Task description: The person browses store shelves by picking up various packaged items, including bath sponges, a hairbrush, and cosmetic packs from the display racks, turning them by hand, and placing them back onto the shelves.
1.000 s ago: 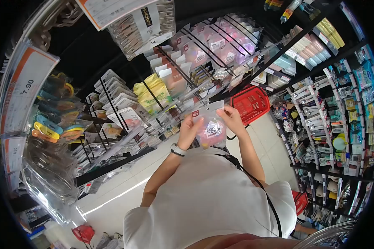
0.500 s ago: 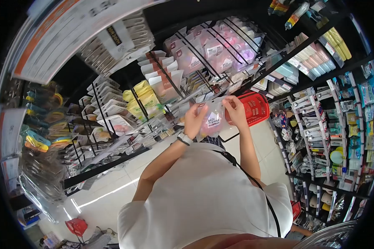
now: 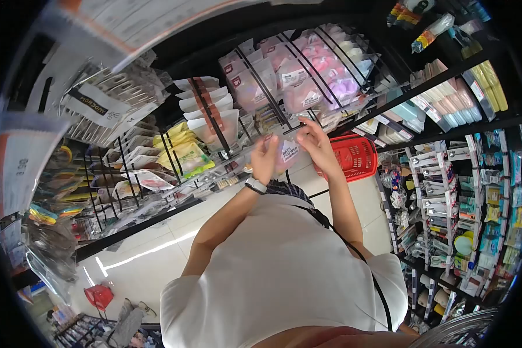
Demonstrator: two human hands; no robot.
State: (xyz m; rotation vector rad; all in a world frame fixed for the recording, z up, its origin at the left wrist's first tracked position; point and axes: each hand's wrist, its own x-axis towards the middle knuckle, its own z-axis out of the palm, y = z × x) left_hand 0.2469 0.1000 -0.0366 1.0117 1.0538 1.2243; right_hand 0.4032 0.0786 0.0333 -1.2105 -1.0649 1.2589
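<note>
A clear plastic pack labelled "BATH FLOWER" [image 3: 289,152], with something pinkish inside, is held in front of my chest at the display rack. My left hand [image 3: 264,161], with a watch on its wrist, grips the pack's left side and is slightly blurred. At the upper right edge, the fingers and thumb of my right hand [image 3: 316,145] close on the pack near its top. Just beyond my hands hang similar bath flower packs [image 3: 304,95] in pink and purple on black metal pegs.
A red shopping basket [image 3: 354,158] is just right of my right hand. Yellow packs [image 3: 185,152] and white-and-brown packs [image 3: 214,119] hang to the left. More stocked shelves [image 3: 446,191] stand on the right. Another red basket [image 3: 98,296] is on the floor near a person's legs [image 3: 127,322].
Both hands and the pack have moved up and slightly left, closer to the hanging packs. My view has shifted, so the rack appears further left.
</note>
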